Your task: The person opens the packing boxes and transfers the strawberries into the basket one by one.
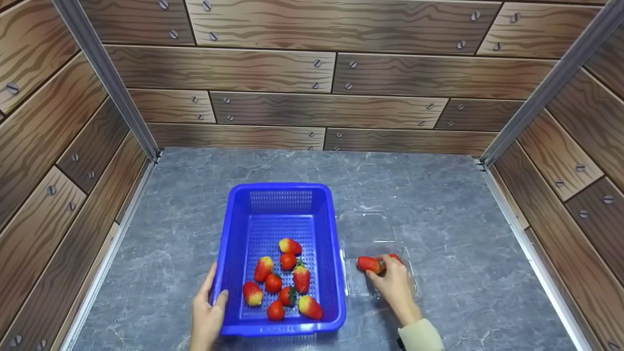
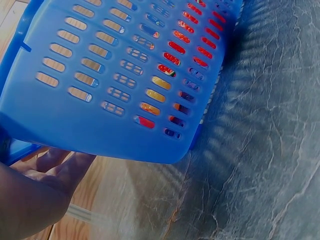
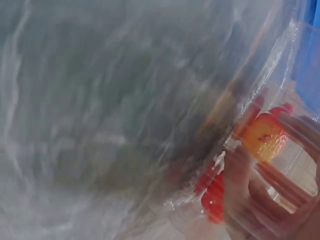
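Note:
A blue plastic basket (image 1: 280,200) holds several red-and-yellow strawberries (image 1: 302,279) and several small round tomatoes (image 1: 273,283). My left hand (image 1: 206,312) grips its left rim near the front, thumb over the edge; in the left wrist view the fingers (image 2: 75,167) are at the slotted wall. To the right, a clear plastic clamshell box (image 1: 356,287) lies with its lid folded back. My right hand (image 1: 392,280) is inside the box, pinching a strawberry (image 1: 368,264) whose yellow end (image 3: 265,140) faces the palm. A second strawberry (image 1: 396,257) shows partly behind the fingers.
The clear lid (image 1: 368,226) lies behind the box, close beside the basket's right wall. Wood-patterned panels (image 1: 273,109) close in the grey marbled table (image 1: 453,219) at the back and both sides, with metal posts (image 1: 546,83) at the corners.

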The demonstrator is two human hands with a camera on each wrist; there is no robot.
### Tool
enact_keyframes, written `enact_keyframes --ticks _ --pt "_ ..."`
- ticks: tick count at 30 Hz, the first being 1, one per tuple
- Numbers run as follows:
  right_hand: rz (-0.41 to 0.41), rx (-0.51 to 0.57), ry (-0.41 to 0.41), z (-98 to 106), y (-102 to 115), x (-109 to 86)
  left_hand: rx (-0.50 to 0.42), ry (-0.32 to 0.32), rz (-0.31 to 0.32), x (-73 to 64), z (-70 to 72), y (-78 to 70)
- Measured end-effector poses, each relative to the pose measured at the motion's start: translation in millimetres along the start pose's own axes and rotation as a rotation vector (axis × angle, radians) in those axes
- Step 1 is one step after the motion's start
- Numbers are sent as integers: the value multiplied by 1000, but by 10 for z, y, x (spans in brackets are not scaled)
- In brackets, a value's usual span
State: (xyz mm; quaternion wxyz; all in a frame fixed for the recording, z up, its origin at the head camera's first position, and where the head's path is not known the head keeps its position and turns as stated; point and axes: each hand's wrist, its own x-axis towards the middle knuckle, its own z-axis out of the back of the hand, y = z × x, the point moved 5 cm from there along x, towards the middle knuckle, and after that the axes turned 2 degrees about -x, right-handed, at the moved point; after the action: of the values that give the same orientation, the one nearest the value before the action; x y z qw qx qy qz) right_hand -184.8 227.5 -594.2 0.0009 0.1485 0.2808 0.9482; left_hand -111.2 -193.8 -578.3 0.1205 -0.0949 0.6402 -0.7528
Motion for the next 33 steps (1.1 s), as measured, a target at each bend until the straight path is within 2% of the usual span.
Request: enact_keyframes --ticks 5,9,17,24,28,33 --pt "-50 -21 -17 6 23 -32 2 -1 7 -6 -11 1" --pt "-44 -39 -5 -4 39 -36 2 -2 6 -8 -13 3" --pt "101 -20 36 -45 80 -31 11 -4 -3 -5 -9 1" --pt "193 118 133 -95 95 -8 19 -12 -5 -8 -3 1" --pt "261 152 164 -101 113 -4 14 -13 -2 -5 0 -2" --pt "279 161 228 -99 104 -11 9 -13 1 0 7 8"
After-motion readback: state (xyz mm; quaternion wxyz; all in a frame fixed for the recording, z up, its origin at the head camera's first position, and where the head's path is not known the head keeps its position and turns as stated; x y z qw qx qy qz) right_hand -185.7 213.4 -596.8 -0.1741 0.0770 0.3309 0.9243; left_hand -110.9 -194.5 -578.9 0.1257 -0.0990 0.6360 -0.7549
